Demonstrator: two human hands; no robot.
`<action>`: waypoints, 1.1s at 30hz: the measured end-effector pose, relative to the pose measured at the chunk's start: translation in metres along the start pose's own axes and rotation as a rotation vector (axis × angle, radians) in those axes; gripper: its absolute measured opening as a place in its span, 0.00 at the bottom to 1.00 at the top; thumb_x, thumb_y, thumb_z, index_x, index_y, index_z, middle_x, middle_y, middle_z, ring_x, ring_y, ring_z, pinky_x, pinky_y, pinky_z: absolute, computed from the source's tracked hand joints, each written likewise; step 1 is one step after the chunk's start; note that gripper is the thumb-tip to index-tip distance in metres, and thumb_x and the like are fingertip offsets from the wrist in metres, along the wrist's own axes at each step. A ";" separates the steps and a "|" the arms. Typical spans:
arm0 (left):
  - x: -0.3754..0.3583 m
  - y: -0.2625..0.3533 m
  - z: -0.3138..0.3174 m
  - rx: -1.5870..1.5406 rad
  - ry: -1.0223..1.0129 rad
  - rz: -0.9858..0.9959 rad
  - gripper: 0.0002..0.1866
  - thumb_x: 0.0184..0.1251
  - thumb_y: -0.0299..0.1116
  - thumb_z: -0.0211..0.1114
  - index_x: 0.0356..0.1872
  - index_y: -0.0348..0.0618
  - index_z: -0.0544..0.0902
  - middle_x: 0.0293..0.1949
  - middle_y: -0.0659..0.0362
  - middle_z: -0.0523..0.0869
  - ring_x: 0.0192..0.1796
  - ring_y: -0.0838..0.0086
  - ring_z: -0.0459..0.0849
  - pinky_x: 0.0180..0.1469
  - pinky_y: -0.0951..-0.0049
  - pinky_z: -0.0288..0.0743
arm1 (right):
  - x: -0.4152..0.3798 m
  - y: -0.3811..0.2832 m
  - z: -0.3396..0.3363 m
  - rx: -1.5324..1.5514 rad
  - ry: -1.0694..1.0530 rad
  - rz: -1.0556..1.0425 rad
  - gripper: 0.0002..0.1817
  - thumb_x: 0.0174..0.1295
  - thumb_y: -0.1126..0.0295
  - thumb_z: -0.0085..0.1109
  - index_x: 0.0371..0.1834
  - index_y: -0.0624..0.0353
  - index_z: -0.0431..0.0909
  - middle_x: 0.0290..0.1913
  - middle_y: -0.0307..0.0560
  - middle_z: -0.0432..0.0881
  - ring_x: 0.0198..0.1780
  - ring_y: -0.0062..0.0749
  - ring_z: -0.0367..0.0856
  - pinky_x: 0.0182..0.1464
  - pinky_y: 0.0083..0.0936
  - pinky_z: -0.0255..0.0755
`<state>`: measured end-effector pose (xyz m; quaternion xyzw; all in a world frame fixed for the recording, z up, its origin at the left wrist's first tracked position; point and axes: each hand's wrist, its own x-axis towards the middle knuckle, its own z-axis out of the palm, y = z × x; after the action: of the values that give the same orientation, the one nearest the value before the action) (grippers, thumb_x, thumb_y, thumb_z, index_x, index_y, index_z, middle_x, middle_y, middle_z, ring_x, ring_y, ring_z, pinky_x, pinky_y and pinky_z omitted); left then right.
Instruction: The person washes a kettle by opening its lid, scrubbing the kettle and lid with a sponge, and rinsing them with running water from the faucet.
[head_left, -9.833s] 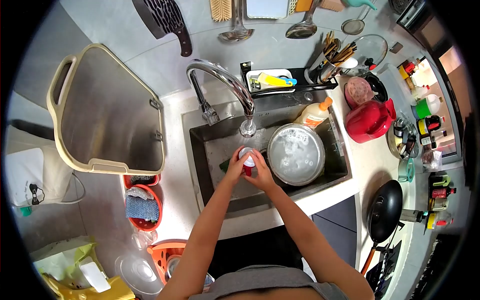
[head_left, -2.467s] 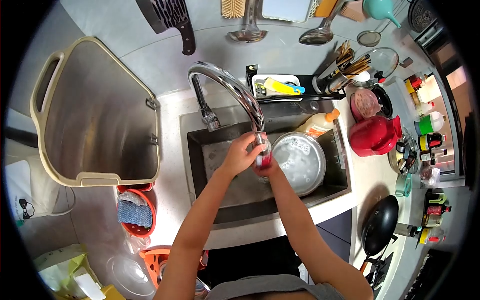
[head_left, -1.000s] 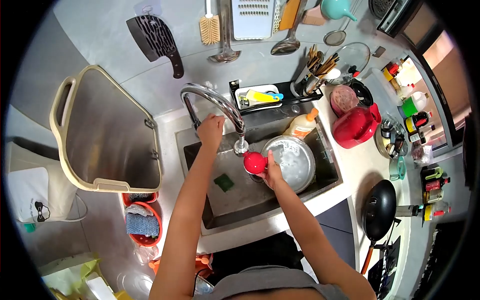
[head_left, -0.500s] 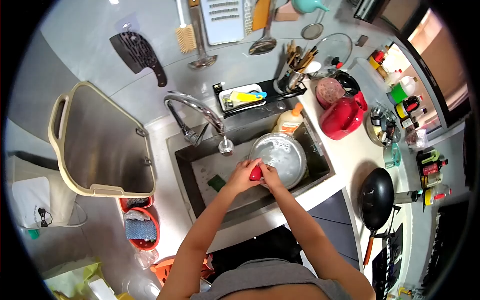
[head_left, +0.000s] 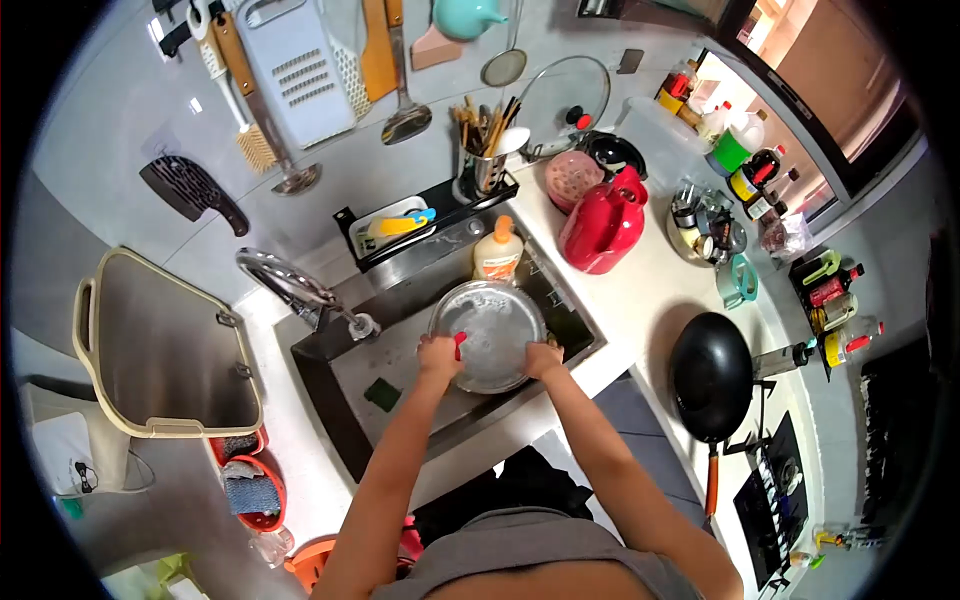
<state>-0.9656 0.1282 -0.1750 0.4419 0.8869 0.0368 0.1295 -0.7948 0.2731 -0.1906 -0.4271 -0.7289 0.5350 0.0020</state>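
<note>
A round metal basin (head_left: 488, 330) with sudsy, cloudy water sits in the sink (head_left: 350, 385). My left hand (head_left: 440, 360) is closed at the basin's left rim, with a small smooth red object (head_left: 460, 344) showing between thumb and fingers; its kind cannot be made out. On the opposite side, my right hand (head_left: 544, 358) is wrapped around the basin's right rim. A dark green scouring pad (head_left: 382, 394) lies on the sink floor to the left of my left hand. Behind the basin stands a pump bottle (head_left: 498, 252) with an orange top.
The faucet (head_left: 300, 290) arches over the sink's left part. A red pitcher (head_left: 603, 225) stands on the right counter, with a black wok (head_left: 711, 375) nearer the stove. A large cutting board (head_left: 165, 345) leans at the left. Utensils and a cleaver (head_left: 190, 190) hang on the wall.
My hands have moved apart from holding the red object together to opposite sides of the basin; the red object stays in my left hand. The view has swung right.
</note>
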 end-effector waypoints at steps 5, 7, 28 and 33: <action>0.012 0.026 -0.037 -0.968 -0.091 -0.023 0.20 0.47 0.43 0.66 0.40 0.42 0.81 0.37 0.55 0.83 0.38 0.66 0.82 0.41 0.69 0.75 | 0.023 -0.009 -0.081 -0.067 0.458 -0.278 0.18 0.53 0.65 0.57 0.44 0.65 0.74 0.37 0.58 0.80 0.40 0.45 0.80 0.44 0.30 0.72; 0.025 0.031 -0.049 -1.477 -0.232 -0.169 0.20 0.51 0.42 0.64 0.43 0.41 0.79 0.38 0.59 0.82 0.39 0.70 0.82 0.40 0.70 0.76 | 0.036 -0.030 -0.120 0.091 0.651 -0.347 0.18 0.53 0.65 0.58 0.44 0.66 0.73 0.38 0.57 0.78 0.40 0.42 0.78 0.43 0.31 0.71; -0.031 0.072 -0.018 -0.759 0.551 -0.371 0.30 0.40 0.45 0.71 0.43 0.40 0.69 0.34 0.45 0.81 0.37 0.51 0.80 0.39 0.60 0.74 | 0.009 -0.138 -0.219 -0.183 0.192 -0.820 0.14 0.59 0.64 0.56 0.37 0.65 0.73 0.25 0.53 0.79 0.24 0.36 0.78 0.27 0.29 0.70; -0.055 0.050 -0.026 -0.789 0.542 -0.412 0.32 0.40 0.43 0.72 0.44 0.39 0.66 0.35 0.44 0.80 0.39 0.51 0.80 0.40 0.60 0.74 | -0.016 -0.187 -0.143 -0.901 -0.237 -0.835 0.19 0.53 0.58 0.56 0.33 0.65 0.77 0.30 0.62 0.79 0.34 0.54 0.78 0.39 0.43 0.71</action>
<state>-0.9015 0.1163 -0.1299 0.1502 0.8758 0.4552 0.0566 -0.8346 0.3630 0.0236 -0.0027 -0.9837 0.1727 -0.0504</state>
